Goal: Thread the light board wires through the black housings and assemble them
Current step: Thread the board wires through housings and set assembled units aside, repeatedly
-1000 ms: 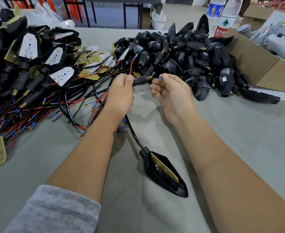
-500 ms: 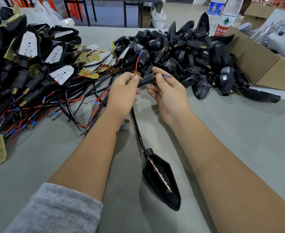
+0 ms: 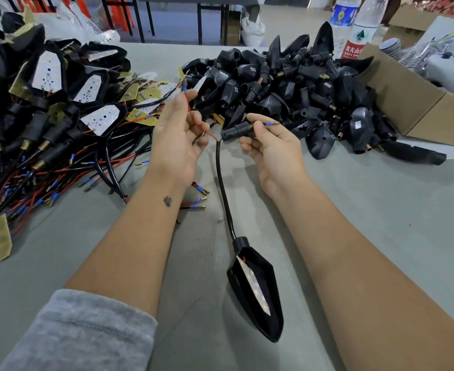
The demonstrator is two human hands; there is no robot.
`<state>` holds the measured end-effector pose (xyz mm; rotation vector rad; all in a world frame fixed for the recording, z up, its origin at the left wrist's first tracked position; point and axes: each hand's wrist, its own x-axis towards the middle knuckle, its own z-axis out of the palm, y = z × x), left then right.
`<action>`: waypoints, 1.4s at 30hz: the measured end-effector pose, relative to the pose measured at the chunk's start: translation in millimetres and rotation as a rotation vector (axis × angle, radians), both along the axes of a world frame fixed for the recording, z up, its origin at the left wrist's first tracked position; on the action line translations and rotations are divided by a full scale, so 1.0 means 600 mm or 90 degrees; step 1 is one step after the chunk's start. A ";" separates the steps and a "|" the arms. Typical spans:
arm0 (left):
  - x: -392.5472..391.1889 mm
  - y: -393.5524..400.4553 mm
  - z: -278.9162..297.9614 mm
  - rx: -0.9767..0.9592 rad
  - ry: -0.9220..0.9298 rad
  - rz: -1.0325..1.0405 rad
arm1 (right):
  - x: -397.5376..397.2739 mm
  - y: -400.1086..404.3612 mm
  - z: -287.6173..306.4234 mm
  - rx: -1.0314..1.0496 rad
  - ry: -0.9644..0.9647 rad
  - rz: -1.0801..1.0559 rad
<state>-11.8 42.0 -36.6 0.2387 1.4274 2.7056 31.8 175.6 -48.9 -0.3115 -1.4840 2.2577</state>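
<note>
Tabletop [image 3: 381, 236]: big and grey, everything sits on it.
Pile of black housings [image 3: 295, 84]: past my hands, far side of the tabletop.
Pile of light boards [image 3: 60, 108]: left part of the tabletop, with red and black wires.
Cardboard box [image 3: 418, 103]: right edge of the tabletop.
Black housing [image 3: 258, 298]: close to me on the tabletop, with a light board tilted inside. Its black cable goes up to my hands.
My left hand [image 3: 177, 135]: my grip pinches the red wire [image 3: 191, 113], above the tabletop.
My right hand [image 3: 271, 145]: my grip holds the black stem piece [image 3: 236, 129]. A blue-tipped wire [image 3: 271, 123] pokes out past my thumb.
</note>
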 end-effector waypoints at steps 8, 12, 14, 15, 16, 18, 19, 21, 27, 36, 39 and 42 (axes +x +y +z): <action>-0.002 0.001 -0.011 -0.343 0.126 0.118 | 0.005 0.007 0.008 -0.101 0.008 -0.007; -0.001 0.005 -0.014 -0.396 0.155 0.104 | 0.006 0.008 0.013 -0.165 0.015 -0.011; 0.000 0.007 -0.014 -0.404 0.147 0.099 | 0.007 0.009 0.013 -0.189 0.019 -0.009; 0.001 0.008 -0.014 -0.412 0.147 0.100 | 0.007 0.010 0.013 -0.198 0.021 -0.008; 0.001 0.009 -0.013 -0.424 0.149 0.102 | 0.007 0.011 0.012 -0.205 0.021 -0.009; 0.002 0.009 -0.013 -0.451 0.153 0.106 | 0.007 0.013 0.012 -0.213 0.023 -0.006; 0.003 0.010 -0.013 -0.459 0.152 0.105 | 0.007 0.013 0.012 -0.214 0.023 -0.004; 0.002 0.010 -0.013 -0.466 0.152 0.105 | 0.007 0.013 0.011 -0.211 0.022 0.001; 0.002 0.008 -0.014 -0.467 0.168 0.110 | 0.010 0.012 0.013 -0.147 0.014 0.016; -0.002 0.006 -0.013 -0.483 0.124 0.127 | 0.012 0.002 0.016 -0.093 0.036 0.006; 0.002 0.007 -0.010 -0.479 0.123 0.122 | 0.013 0.000 0.016 -0.076 0.033 -0.019; 0.007 0.009 -0.008 -0.474 0.126 0.115 | 0.013 -0.001 0.017 -0.064 0.031 -0.051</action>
